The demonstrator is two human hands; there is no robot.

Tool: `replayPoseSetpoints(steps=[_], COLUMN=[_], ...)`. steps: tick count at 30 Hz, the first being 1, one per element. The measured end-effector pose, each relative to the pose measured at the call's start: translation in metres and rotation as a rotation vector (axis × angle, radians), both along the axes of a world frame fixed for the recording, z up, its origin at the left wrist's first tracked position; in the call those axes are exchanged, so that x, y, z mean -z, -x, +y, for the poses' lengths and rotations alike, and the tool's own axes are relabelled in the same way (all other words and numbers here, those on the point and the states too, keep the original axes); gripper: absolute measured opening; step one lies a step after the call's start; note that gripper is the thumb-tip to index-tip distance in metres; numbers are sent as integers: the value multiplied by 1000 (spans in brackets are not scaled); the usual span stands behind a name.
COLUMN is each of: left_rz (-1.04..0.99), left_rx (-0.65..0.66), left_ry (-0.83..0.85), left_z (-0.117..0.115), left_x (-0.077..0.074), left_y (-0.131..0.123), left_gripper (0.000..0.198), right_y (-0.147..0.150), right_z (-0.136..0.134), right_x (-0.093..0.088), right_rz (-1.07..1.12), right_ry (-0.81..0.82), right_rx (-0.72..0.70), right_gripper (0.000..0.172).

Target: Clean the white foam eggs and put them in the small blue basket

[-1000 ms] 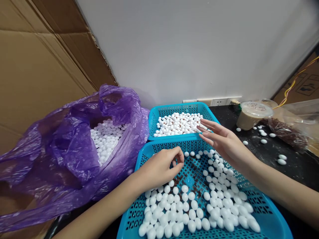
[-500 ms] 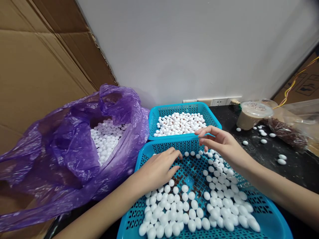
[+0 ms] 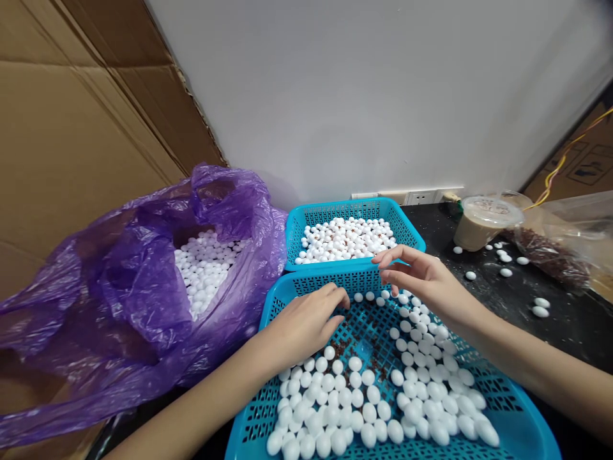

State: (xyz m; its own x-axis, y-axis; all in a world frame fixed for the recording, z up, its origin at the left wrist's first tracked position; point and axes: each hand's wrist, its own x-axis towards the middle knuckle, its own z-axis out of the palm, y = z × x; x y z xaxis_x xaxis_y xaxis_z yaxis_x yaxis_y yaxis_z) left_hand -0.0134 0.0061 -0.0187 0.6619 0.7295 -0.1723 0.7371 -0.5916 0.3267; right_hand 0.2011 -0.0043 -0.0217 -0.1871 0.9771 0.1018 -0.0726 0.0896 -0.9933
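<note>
My left hand (image 3: 309, 319) hangs over the left part of the near blue plastic basket (image 3: 529, 418), fingers bent down and thumb apart, with nothing visible in it. Over the basket's far right side is my right hand (image 3: 421, 275), thumb and fingers loosely curved and apart, no object between them. Many small white egg-shaped balls (image 3: 328, 399) lie in this basket, heaped at the front and along the right. Between the heaps, small reddish-brown bits (image 3: 342, 348) are scattered on the mesh bottom. My left fingertips are partly hidden.
Behind stands a second blue basket (image 3: 414, 236) with more white balls. A purple plastic bag (image 3: 138, 281), also holding white balls, lies open at left beside cardboard (image 3: 71, 128). On the black tabletop (image 3: 512, 306) at right are a lidded cup (image 3: 474, 230), loose balls and a clear bag of brown material (image 3: 550, 252).
My right hand has shifted very slightly to the left. Otherwise the hands, balls and baskets look the same.
</note>
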Motion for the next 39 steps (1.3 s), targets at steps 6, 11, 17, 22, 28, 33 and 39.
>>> replayPoseSetpoints(steps=[6,11,17,22,28,33,39], left_rz=[21,10,-14,-71,-173,-309,-380], left_rx=[48,48,38,56,13,69,121], left_ry=[14,17,-13,-39,8,5,14], left_z=[0,2,3,1,-3,-2,0], left_x=[-1,-5,-5,-5,-10,-9,-7], left_y=[1,-2,-1,-3,-7,-8,-7], left_gripper=[20,13,10,10,9,8,12], right_y=[0,0,0,3,5,5,4], right_z=[-1,0,-2,-12,-24,-30,-27], right_x=[1,1,4,3,5,10,11], right_rz=[7,5,-136,-584,-1141,-1339,-1220], right_ry=[0,-3,-21,-226,-429,-528,-463], right_rx=[-13,-20,-147,-224,-253,-263,-234], right_gripper=[3,3,5,11,11,13,10])
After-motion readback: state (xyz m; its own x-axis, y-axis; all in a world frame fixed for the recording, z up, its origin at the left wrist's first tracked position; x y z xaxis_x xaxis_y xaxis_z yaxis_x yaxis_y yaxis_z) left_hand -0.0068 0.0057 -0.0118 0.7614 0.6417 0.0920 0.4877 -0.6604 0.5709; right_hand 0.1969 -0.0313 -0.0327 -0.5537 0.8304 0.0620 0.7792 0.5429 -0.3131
